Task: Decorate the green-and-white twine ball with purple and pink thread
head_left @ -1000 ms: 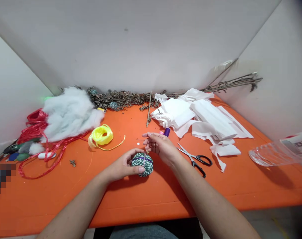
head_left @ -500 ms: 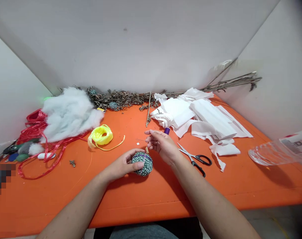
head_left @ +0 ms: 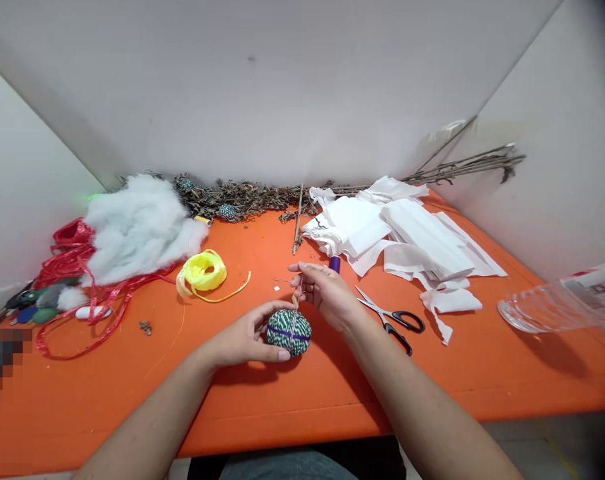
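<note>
Twine ball (head_left: 289,332) rolled, its needle (head_left: 297,303) apparently pointing up.

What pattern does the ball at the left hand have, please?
Twine ball: dark green and white stripes, purple band; head view.

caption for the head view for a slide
Left hand cups a twine ball, right hand pinches a thin strand above it

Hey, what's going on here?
A person sits at an orange table. Their left hand cups a green-and-white twine ball banded with purple thread, while their right hand holds a thin strand rising from it. Black-handled scissors and a purple spool lie close by.
</note>
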A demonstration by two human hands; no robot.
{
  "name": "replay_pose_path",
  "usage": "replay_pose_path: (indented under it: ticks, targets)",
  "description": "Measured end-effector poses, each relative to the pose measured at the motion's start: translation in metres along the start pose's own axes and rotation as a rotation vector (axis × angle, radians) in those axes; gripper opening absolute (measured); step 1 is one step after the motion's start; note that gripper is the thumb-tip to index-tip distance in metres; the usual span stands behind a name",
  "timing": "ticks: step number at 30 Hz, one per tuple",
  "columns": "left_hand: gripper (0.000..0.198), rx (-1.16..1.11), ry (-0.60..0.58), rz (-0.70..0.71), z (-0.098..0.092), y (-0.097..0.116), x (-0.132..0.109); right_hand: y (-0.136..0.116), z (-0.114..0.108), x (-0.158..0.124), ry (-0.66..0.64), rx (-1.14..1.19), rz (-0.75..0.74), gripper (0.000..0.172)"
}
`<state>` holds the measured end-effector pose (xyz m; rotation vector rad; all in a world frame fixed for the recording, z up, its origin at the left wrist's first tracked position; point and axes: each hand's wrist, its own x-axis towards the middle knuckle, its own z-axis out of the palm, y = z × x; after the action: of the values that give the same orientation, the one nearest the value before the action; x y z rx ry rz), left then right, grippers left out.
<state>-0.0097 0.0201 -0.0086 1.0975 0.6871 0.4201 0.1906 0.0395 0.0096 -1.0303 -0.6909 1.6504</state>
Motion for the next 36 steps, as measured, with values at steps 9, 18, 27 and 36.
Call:
replay_pose_path:
  ticks: [9, 18, 27, 36]
  targets:
    - [0.074, 0.006, -0.047, 0.007, 0.0003, 0.0016, -0.0012, 0.0004, 0.0013, -0.0011, -0.020, -0.023, 0.006, 0.019]
    - [0.075, 0.054, 0.020, -0.028, -0.0006, 0.0019, 0.0019, -0.0002, 0.0027, -0.0023, -0.017, -0.019, 0.011, 0.018]
    - [0.073, 0.015, -0.049, 0.002, 0.0000, 0.0003, -0.0023, 0.0001, 0.0033, -0.0015, -0.015, -0.022, 0.015, 0.017]
    - [0.059, 0.148, -0.002, 0.031, -0.0027, 0.0036, -0.0007, 0.0030, 0.0017, -0.0003, -0.030, -0.018, 0.014, 0.018]
